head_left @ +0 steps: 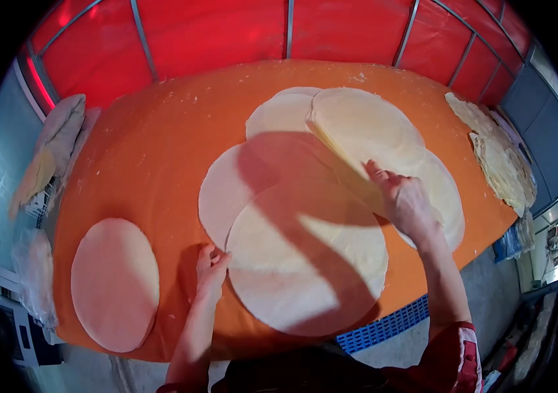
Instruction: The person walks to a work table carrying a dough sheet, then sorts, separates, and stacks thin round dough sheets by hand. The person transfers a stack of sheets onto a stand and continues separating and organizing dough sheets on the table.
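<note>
Several thin round dough sheets overlap on an orange-covered table. The front dough sheet (279,288) lies nearest my body, partly in shadow. My left hand (211,270) is at its left edge, with the fingers pinched together on the rim. Over the right side of the pile is my right hand (411,202), its fingers bent and closed at the edge of the upper right dough sheet (367,121); the exact grip is partly hidden beneath the hand. Another dough sheet (292,108) shows behind, and one more (220,190) sticks out at the left.
A separate dough sheet (115,285) rests at the front left of the orange table (154,144). Stacked flatbread-like sheets (501,164) lie along the right edge. Folded cloth (59,141) is at the left edge. A blue plastic grate (387,325) shows below the front edge.
</note>
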Demonstrator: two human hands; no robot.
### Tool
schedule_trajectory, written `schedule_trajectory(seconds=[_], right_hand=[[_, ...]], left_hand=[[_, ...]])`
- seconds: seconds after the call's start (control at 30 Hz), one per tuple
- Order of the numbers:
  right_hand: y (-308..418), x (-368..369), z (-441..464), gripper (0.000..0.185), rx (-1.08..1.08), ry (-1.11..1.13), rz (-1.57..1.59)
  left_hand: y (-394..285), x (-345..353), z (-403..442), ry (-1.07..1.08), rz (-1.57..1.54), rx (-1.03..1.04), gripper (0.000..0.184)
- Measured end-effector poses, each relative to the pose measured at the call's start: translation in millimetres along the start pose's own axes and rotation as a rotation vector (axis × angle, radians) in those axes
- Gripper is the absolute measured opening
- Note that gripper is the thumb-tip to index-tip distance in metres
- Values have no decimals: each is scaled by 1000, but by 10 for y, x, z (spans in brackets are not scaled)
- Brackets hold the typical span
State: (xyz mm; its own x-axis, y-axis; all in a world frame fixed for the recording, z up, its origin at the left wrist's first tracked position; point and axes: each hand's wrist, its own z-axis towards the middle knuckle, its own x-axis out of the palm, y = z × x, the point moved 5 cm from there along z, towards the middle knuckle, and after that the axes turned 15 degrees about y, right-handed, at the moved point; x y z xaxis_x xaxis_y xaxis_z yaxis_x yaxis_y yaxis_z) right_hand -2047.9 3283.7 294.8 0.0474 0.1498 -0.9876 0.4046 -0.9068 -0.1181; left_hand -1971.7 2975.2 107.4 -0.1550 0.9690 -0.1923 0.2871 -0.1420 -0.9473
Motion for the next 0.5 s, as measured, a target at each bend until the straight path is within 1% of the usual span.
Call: schedule_trajectory(seconds=[0.03,0.07,0.1,0.13,0.17,0.2,0.23,0.27,0.3,0.33,0.4,0.43,0.47,0.5], right_hand=[[287,-5,-118,50,-59,-13,-76],[570,22,-244,50,-115,-29,-153],[873,198,-329,47,-201,-77,-169],[1095,456,-394,46,-282,-77,-165],[1316,715,-462,44,-362,-76,-162],[1454,901,-501,45,-435,-24,-134],[1476,991,-505,45,-432,-24,-140],[1433,1069,-500,46,-412,27,-82],[1439,1063,-503,47,-395,79,-27],[1518,1054,-557,47,-395,82,-33],[1612,942,-669,49,-189,-44,31],[1757,1014,-731,48,-178,-3,-29],[1866,1093,-767,47,-179,38,23],[1964,1189,-772,46,-154,39,106]], left_hand=[[44,-27,-29,99,-331,-59,37],[67,-94,-11,102,-334,-70,37],[127,-107,40,170,-418,-100,31],[180,-111,77,240,-507,-126,25],[204,-139,102,246,-519,-125,25],[230,-140,122,299,-578,-154,24],[248,-147,127,351,-632,-183,23],[253,-154,120,401,-686,-210,22],[229,-137,86,448,-681,-201,23],[261,-142,53,450,-687,-200,23],[287,4,-18,656,-977,-263,24],[270,67,-90,662,-946,-299,23],[341,138,-125,646,-966,-356,21],[370,197,-170,645,-1001,-348,21]])
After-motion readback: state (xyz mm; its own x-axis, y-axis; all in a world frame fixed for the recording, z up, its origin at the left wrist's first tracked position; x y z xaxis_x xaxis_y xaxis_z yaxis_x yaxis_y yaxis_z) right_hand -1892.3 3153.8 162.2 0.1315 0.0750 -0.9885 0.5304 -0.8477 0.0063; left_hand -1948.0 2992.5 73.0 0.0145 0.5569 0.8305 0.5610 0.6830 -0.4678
